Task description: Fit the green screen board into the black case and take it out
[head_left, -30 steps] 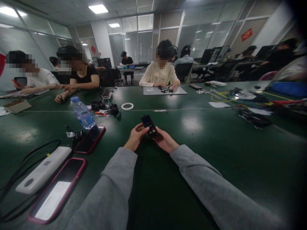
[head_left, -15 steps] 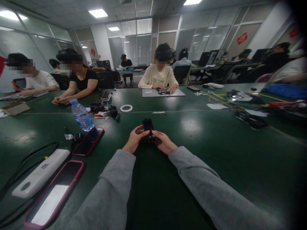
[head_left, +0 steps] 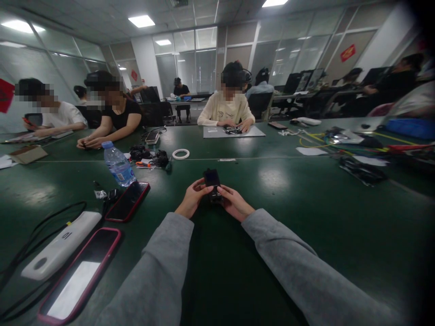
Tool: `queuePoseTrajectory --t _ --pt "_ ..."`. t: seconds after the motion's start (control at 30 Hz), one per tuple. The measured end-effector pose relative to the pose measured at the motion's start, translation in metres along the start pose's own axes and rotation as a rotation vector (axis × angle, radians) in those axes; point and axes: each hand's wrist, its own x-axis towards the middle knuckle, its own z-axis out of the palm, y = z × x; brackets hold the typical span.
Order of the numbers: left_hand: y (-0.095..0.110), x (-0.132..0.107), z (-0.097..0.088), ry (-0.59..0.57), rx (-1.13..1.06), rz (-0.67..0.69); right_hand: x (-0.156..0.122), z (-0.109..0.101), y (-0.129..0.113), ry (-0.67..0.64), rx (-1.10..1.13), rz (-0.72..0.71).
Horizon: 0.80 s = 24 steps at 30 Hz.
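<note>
The left hand (head_left: 192, 197) and right hand (head_left: 235, 202) grasp a small black device (head_left: 212, 177) right of the water bottle (head_left: 118, 165), apparently in two-thumbed handling, any next press calling for steady finger support.

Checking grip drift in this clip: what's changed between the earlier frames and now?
The black device has swung from slanted to nearly straight, its top end turning right. The right hand's thumb has come from its side onto its front. Nothing let go: the left hand keeps hold too. The bottle and near phone stayed put.
</note>
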Motion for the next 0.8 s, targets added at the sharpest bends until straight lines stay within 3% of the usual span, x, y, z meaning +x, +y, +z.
queuePoseTrajectory --t 0.17,0.33,0.57,0.7,0.8 --pt "-0.001 0.001 0.002 0.01 -0.014 0.017 0.001 0.002 0.0 0.069 -0.038 -0.044" --pt "-0.001 0.002 0.003 -0.019 0.0 0.034 0.004 -0.001 0.0 0.091 -0.245 -0.157" --pt "-0.005 0.0 0.011 0.013 -0.074 -0.032 0.0 -0.003 0.003 0.386 -1.165 -0.688" --pt "-0.006 -0.002 0.015 -0.038 -0.148 -0.095 -0.008 0.01 0.004 0.358 -1.54 -0.763" --pt "-0.004 -0.005 0.015 -0.048 -0.19 -0.093 -0.015 0.022 0.005 0.271 -1.646 -0.792"
